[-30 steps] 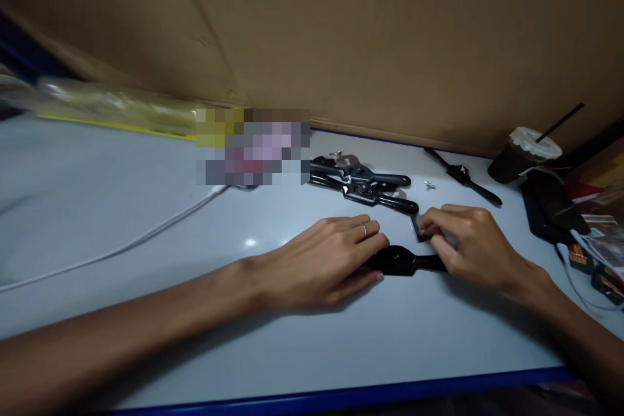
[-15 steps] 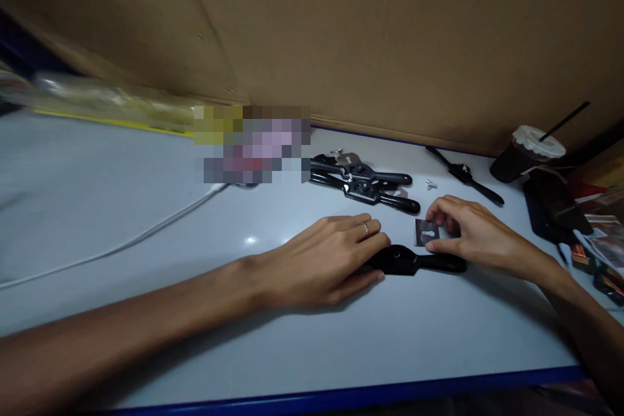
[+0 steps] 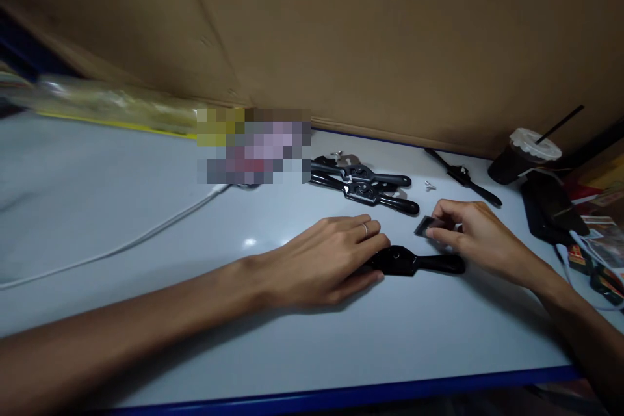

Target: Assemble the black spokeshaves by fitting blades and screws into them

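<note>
My left hand (image 3: 336, 253), a ring on one finger, is closed over the left part of a black spokeshave (image 3: 400, 261) lying on the table; its right handle shows, while its left end is hidden under the hand. Just behind that handle, my right hand (image 3: 468, 234) pinches a small dark spokeshave blade (image 3: 425, 227) between thumb and fingers. The blade is tilted, and its right side is covered by the fingertips. Farther back lie more black spokeshaves (image 3: 363, 192) in a pile. A small silver wing screw (image 3: 429, 186) rests between the pile and a separate spokeshave (image 3: 461, 175).
A lidded cup with a straw (image 3: 524, 156) stands at the back right, near a black box-shaped item (image 3: 550, 208) and packets. A white cable (image 3: 146, 234) crosses the left side. A plastic-wrapped bundle (image 3: 121, 104) lies along the cardboard wall (image 3: 390, 32).
My right hand has tilted the blade up from the table, so its slotted face no longer shows. My left hand stays on the spokeshave.
</note>
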A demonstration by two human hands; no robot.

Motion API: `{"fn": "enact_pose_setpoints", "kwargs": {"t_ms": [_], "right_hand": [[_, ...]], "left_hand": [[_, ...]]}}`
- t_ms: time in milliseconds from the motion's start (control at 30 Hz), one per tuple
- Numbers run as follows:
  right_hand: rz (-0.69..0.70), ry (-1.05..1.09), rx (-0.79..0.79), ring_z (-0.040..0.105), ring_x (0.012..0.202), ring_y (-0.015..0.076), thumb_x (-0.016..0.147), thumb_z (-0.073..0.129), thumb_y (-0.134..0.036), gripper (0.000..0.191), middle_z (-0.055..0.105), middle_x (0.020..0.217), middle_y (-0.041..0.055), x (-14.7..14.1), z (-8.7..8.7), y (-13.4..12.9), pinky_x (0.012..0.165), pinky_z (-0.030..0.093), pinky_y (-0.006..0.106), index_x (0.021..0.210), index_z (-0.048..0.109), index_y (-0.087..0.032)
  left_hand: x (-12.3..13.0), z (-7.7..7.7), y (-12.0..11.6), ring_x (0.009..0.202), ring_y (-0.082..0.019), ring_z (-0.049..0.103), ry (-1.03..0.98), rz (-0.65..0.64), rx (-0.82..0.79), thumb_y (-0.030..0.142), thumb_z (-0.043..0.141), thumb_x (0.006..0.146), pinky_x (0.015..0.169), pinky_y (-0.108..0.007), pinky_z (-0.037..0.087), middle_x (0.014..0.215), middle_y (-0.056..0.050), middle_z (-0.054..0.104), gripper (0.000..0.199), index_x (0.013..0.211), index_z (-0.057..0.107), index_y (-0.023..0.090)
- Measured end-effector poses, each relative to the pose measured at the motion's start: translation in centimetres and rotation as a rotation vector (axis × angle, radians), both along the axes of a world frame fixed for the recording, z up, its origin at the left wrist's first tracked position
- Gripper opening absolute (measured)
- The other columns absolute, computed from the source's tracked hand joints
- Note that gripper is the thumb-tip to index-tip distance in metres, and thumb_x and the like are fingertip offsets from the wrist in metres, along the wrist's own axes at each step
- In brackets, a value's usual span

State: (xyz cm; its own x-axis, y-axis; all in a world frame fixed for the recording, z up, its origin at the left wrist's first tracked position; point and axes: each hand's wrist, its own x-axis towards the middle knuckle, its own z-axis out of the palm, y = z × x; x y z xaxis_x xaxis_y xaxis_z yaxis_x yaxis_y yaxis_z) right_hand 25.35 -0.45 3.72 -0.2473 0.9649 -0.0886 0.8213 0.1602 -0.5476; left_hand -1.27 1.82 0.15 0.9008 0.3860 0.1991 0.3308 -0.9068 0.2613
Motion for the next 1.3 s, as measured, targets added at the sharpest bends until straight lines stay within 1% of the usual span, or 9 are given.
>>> {"fn": "enact_pose_setpoints", "kwargs": {"t_ms": [133, 233, 333, 433, 633, 833, 1000, 1200, 1300], "right_hand": [[-0.012, 0.04, 0.061, 0.053, 0.054, 0.0147, 0.095, 0.055, -0.034, 0.018, 0.062, 0.064, -0.0027, 0.1, -0.2, -0.1, 0.055, 0.035, 0.028, 0.081, 0.048, -0.024], [-0.051, 0.012, 0.13, 0.051, 0.054, 0.0149, 0.093, 0.057, -0.033, 0.019, 0.059, 0.061, -0.003, 0.3, -0.3, 0.1, 0.055, 0.033, 0.028, 0.08, 0.048, -0.024], [-0.069, 0.051, 0.185, 0.049, 0.056, 0.0138, 0.091, 0.06, -0.032, 0.018, 0.06, 0.064, -0.0022, -0.1, -0.5, 0.2, 0.055, 0.033, 0.028, 0.077, 0.054, -0.022], [-0.055, 0.161, 0.179, 0.05, 0.059, 0.0132, 0.091, 0.062, -0.033, 0.019, 0.061, 0.067, -0.0017, -0.9, -0.7, 0.0, 0.057, 0.036, 0.028, 0.077, 0.062, -0.02], [-0.003, 0.262, 0.244, 0.06, 0.073, 0.0161, 0.094, 0.059, -0.026, 0.018, 0.068, 0.08, 0.0019, -2.4, -1.3, -0.9, 0.066, 0.044, 0.031, 0.079, 0.068, -0.02], [0.025, 0.301, 0.256, 0.061, 0.074, 0.0167, 0.097, 0.058, -0.027, 0.019, 0.068, 0.081, 0.0023, -2.5, -1.5, -1.1, 0.067, 0.046, 0.032, 0.082, 0.069, -0.021], [0.025, 0.332, 0.24, 0.061, 0.071, 0.0151, 0.096, 0.06, -0.026, 0.018, 0.068, 0.08, 0.0011, -2.5, -1.4, -1.3, 0.065, 0.046, 0.031, 0.082, 0.07, -0.02], [0.009, 0.343, 0.228, 0.061, 0.071, 0.0147, 0.095, 0.06, -0.026, 0.017, 0.069, 0.081, 0.001, -2.4, -1.2, -1.3, 0.064, 0.046, 0.03, 0.082, 0.07, -0.02], [-0.004, 0.368, 0.182, 0.06, 0.071, 0.0146, 0.094, 0.061, -0.026, 0.016, 0.069, 0.081, 0.001, -2.5, -1.2, -1.2, 0.063, 0.045, 0.029, 0.081, 0.069, -0.02]], "left_hand": [[-0.5, 0.6, 0.9, 0.075, -0.018, 0.054, 0.037, -0.062, 0.017, 0.03, 0.05, 0.096, 0.067, -0.032, 0.044, 0.091, -0.005, 0.062, 0.014, 0.099, 0.057, 0.018], [-0.9, 0.7, 1.6, 0.069, -0.018, 0.052, 0.052, -0.078, 0.016, 0.027, 0.049, 0.093, 0.063, -0.033, 0.042, 0.082, -0.003, 0.061, 0.012, 0.09, 0.057, 0.019], [-0.8, 0.5, 1.6, 0.069, -0.018, 0.053, 0.033, -0.092, 0.005, 0.022, 0.047, 0.093, 0.063, -0.033, 0.042, 0.083, -0.004, 0.062, 0.013, 0.09, 0.059, 0.019], [-0.6, 0.3, 1.2, 0.071, -0.017, 0.055, 0.004, -0.09, 0.016, 0.019, 0.045, 0.096, 0.064, -0.032, 0.043, 0.086, -0.005, 0.063, 0.016, 0.095, 0.06, 0.018], [-0.5, 0.4, 0.9, 0.071, -0.016, 0.054, -0.018, -0.093, 0.023, 0.029, 0.05, 0.101, 0.062, -0.031, 0.043, 0.087, -0.003, 0.062, 0.016, 0.097, 0.061, 0.018], [-0.5, -0.3, 1.0, 0.071, -0.016, 0.053, -0.024, -0.095, 0.168, 0.024, 0.042, 0.106, 0.062, -0.03, 0.042, 0.085, -0.004, 0.063, 0.025, 0.092, 0.062, 0.017], [-0.4, -0.6, 0.9, 0.073, -0.017, 0.054, -0.01, -0.127, 0.291, 0.021, 0.041, 0.107, 0.064, -0.032, 0.042, 0.081, -0.004, 0.063, 0.029, 0.088, 0.063, 0.016], [-0.4, -0.4, 0.8, 0.072, -0.016, 0.054, 0.01, -0.124, 0.312, 0.019, 0.038, 0.108, 0.062, -0.031, 0.04, 0.081, -0.004, 0.065, 0.032, 0.086, 0.061, 0.016], [-0.4, -0.4, 0.8, 0.072, -0.016, 0.054, 0.011, -0.122, 0.31, 0.019, 0.039, 0.108, 0.063, -0.031, 0.041, 0.081, -0.004, 0.065, 0.031, 0.086, 0.061, 0.016]]}}
